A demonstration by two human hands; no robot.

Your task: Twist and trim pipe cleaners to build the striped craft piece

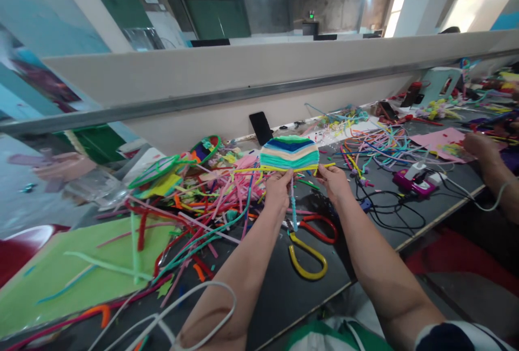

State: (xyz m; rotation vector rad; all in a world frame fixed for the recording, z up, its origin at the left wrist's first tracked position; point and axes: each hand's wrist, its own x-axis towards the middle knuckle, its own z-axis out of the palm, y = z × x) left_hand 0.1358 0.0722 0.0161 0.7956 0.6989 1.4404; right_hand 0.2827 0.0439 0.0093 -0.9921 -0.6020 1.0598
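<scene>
Above the dark table I hold up a striped pipe-cleaner panel (289,152), its bands green, blue, cream, teal and yellow. A yellow pipe cleaner (250,171) runs along its lower edge and sticks out at both sides. My left hand (278,190) pinches this edge left of the middle, and my right hand (334,182) pinches the right corner. Between my hands hangs a pale blue and lilac twisted stem (294,207). Below it lie scissors with one yellow and one red handle loop (308,256); their blades are mostly hidden.
Loose pipe cleaners (219,191) crowd the left side, beside a light green sheet (93,259). A phone (260,127) leans at the back. A purple power strip (413,182) with cables sits right. Another person's hand (482,148) rests near a pink sheet (436,143).
</scene>
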